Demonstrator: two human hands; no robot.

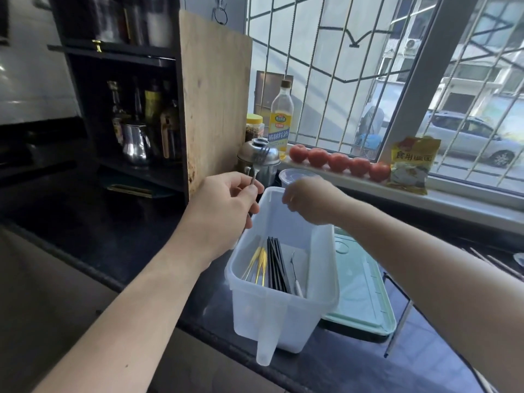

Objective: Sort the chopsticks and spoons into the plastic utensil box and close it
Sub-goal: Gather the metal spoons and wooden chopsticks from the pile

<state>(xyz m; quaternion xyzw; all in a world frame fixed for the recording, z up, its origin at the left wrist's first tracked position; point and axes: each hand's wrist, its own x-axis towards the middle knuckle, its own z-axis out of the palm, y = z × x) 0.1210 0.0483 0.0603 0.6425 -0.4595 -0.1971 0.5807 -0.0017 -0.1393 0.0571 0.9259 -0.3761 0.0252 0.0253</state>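
On the dark worktop (119, 236), near its front edge, the clear plastic box (283, 316) stands open, with black chopsticks (276, 262), some gold-tipped pieces (259, 260) and a thin metal pick (295, 275) lying in its bottom. Its pale green lid (361, 293) lies flat just beside it, toward the right. Above the box's far rim, the left hand (224, 207) pinches a fork (259, 163) by the handle, tines up. The right hand (309, 199) hovers over the far rim, fingers curled; whether that grip holds anything I cannot tell. A careless drop from that height could bounce the fork out, or scatter the chopsticks already sorted. A steel pot (259, 161) stands behind.
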